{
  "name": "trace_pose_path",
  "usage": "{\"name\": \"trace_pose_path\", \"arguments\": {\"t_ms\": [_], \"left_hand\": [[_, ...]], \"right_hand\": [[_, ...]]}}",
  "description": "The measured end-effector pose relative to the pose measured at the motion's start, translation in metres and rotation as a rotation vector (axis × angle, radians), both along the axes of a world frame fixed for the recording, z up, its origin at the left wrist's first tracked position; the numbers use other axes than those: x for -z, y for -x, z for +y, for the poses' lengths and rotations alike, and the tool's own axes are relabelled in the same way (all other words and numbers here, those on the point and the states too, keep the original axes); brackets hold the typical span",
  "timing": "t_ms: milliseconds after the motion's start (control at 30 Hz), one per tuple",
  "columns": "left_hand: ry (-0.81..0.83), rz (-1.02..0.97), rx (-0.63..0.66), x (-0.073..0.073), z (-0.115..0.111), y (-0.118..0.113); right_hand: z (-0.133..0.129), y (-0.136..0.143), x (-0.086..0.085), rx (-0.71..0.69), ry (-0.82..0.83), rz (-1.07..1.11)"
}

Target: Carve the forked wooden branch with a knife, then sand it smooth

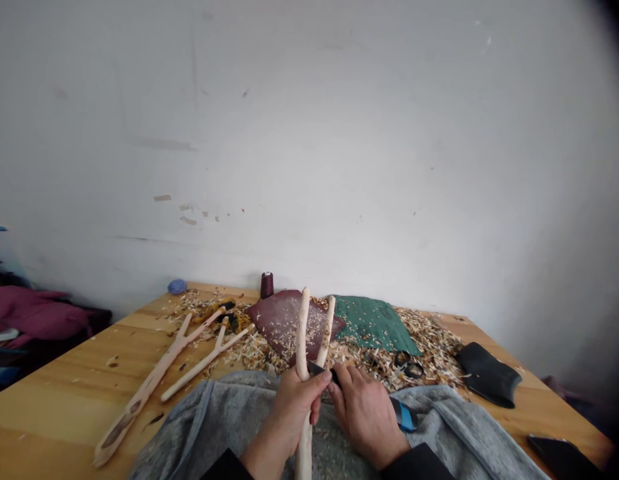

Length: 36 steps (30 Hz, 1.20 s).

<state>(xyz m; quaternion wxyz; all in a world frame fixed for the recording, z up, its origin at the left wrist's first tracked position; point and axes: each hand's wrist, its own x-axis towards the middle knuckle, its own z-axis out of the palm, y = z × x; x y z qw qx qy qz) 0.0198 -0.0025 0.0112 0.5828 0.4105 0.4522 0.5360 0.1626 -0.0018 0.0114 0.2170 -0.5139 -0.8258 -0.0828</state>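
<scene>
Upright in front of me stands a peeled, pale forked branch (pixel 303 327), its two prongs pointing away. My left hand (pixel 293 400) is closed round it just below the fork, the left thumb reaching toward the knife. In my right hand (pixel 364 407) is a carving knife (pixel 405 415) with a black and blue handle, partly hidden by the fingers. Its dark blade lies against the wood at the fork. Beneath both hands a grey cloth (pixel 229 413) covers the front of the table.
Two more forked branches, a large one (pixel 149 387) and a smaller one (pixel 202 365), lie left on the wooden table (pixel 54 407). Shavings (pixel 434 340) cover maroon (pixel 274 313) and green sheets (pixel 369 320). A thread spool (pixel 266 285) stands behind; a black piece (pixel 489 375) lies right.
</scene>
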Motion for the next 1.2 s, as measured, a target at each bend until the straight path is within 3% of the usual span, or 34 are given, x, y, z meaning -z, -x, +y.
{"name": "trace_pose_path", "arguments": {"t_ms": [233,467,700,867,1067,1200], "left_hand": [[-0.044,0.093,-0.008,-0.004,-0.002,0.000],[-0.058,0.133,0.020,-0.011,-0.006,0.000],[-0.058,0.151,0.046,-0.012,-0.007,-0.001],[-0.059,0.149,0.040,-0.012,-0.007,-0.001],[-0.055,0.129,0.063,-0.013,-0.006,-0.001],[-0.047,0.104,0.056,-0.013,-0.007,0.000]], "right_hand": [[0.002,-0.003,0.001,0.050,-0.023,-0.014],[-0.001,-0.001,-0.003,0.004,0.008,-0.014],[0.001,-0.006,-0.006,0.113,0.017,-0.013],[0.000,-0.005,-0.005,0.008,-0.010,-0.009],[0.001,-0.007,-0.006,0.096,-0.010,-0.005],[0.000,-0.005,-0.005,0.044,0.003,-0.009]]}}
